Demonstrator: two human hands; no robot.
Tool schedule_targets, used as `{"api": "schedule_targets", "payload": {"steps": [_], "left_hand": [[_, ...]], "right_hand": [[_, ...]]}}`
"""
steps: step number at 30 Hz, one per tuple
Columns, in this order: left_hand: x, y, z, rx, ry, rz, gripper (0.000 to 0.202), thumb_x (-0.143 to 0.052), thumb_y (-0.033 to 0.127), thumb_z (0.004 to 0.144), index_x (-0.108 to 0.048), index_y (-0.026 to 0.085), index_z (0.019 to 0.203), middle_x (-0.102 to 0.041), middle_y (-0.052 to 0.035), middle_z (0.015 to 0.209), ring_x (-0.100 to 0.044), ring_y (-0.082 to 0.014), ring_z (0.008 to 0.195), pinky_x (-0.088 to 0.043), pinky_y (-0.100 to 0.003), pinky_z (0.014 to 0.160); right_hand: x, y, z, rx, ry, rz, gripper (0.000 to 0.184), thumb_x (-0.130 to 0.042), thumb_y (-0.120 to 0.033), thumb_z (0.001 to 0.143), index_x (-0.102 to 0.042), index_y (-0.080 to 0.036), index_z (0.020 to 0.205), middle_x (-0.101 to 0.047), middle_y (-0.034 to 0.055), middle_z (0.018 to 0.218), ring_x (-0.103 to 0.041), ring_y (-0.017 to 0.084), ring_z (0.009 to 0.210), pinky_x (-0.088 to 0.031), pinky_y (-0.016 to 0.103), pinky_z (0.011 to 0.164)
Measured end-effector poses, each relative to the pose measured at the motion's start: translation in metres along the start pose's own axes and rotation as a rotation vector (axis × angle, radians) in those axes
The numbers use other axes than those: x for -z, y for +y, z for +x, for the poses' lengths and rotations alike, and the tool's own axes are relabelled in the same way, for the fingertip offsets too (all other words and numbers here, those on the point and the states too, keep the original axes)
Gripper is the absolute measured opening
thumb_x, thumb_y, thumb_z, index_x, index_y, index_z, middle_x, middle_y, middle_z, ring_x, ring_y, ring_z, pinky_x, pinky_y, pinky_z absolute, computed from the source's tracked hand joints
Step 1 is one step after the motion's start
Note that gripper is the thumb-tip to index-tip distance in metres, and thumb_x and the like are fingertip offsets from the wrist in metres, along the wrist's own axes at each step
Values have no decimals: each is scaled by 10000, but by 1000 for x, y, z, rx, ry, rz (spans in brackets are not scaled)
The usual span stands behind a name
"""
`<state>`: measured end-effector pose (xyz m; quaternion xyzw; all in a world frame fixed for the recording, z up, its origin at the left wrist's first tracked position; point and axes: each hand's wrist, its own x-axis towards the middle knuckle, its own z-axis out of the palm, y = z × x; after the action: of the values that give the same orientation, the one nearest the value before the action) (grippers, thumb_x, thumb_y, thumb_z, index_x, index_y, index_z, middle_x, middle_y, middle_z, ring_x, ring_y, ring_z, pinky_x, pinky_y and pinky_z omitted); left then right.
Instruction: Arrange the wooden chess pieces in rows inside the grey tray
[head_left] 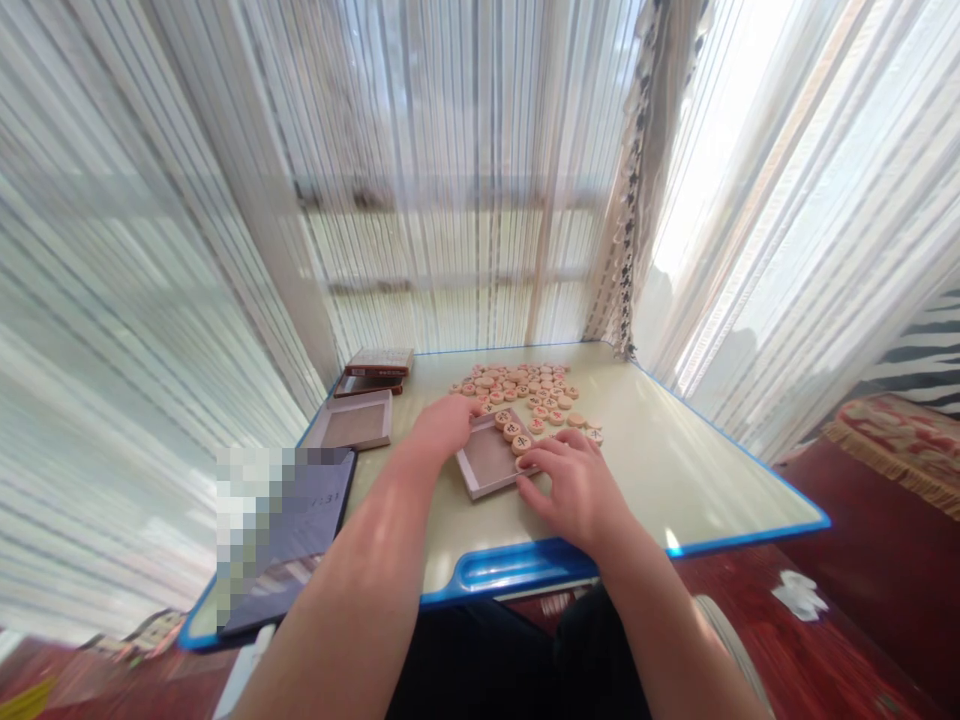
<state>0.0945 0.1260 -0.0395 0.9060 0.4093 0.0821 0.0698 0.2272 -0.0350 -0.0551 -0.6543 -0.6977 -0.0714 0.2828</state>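
Observation:
A shallow cardboard box (491, 487) lies at a slant between my hands. Inside it, several round wooden Chinese chess pieces (512, 431) form a row along its right wall. My left hand (448, 422) is closed at the box's far left corner, its fingertips against the rim and partly hidden. At the near right corner, my right hand (574, 480) pinches a piece at the end of the row, its thumb just outside the wall. That piece is mostly covered by the fingers. Many more pieces (517, 378) spread loosely beyond the box.
The pale folding table (697, 470) has a blue rim and a blue handle recess (525, 567). An open box tray (356, 420) and stacked boxes (379, 362) stand at the left, behind a dark tablet (307, 530). String curtains (465, 180) hang beyond the far edge.

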Motion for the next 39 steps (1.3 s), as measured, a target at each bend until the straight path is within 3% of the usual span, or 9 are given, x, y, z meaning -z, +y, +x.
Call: {"api": "schedule_targets", "payload": {"steps": [9,13,15,19,24,34,39], "left_hand": [[2,6,-1,44,-10,44,349,-422,165,768,-665,274,993,-669,-38,1028,-588,-206,942,-448,-301,804],[6,14,-7,26,72,130,402,-426,145,749,-604,250,1094,-617,-62,1101,-557,-224,980,-441,-325,834],[7,19,-10,15,125,186,419,-429,129,738,-581,232,1115,-601,-73,1100,-523,-234,1020,-428,-333,862],[5,25,-9,29,104,217,284,-417,158,762,-623,203,952,-625,-81,978,-543,-228,951,-447,-329,819],[-2,26,-4,6,60,174,237,-414,211,790,-651,210,804,-654,-68,870,-581,-216,862,-459,-319,757],[-6,26,0,-49,53,97,251,-428,253,795,-678,239,803,-670,-27,835,-596,-189,804,-461,-288,705],[-5,28,0,-44,42,85,254,-429,262,809,-681,245,825,-677,-23,853,-594,-197,839,-459,-301,749]], "right_hand": [[4,7,1,-7,30,85,177,-491,-236,797,-667,-219,810,-648,33,883,-493,205,850,-365,350,830],[2,14,0,-34,114,116,199,-494,-237,786,-643,-198,912,-608,71,979,-494,228,949,-360,378,897],[1,19,0,-66,91,136,216,-487,-241,785,-627,-195,943,-591,81,1006,-501,232,969,-372,384,899],[-1,24,-2,-130,-13,191,216,-463,-244,795,-607,-215,953,-599,61,984,-530,211,925,-416,351,845],[-2,24,-4,-130,-28,195,223,-461,-265,809,-624,-228,955,-613,63,955,-539,215,896,-429,356,820],[-1,19,-6,-64,-94,148,267,-477,-249,791,-631,-246,1009,-549,100,998,-519,249,923,-437,412,820],[0,18,-6,-60,-96,159,289,-488,-229,782,-608,-248,1044,-526,100,1019,-510,245,914,-443,414,811]]}}
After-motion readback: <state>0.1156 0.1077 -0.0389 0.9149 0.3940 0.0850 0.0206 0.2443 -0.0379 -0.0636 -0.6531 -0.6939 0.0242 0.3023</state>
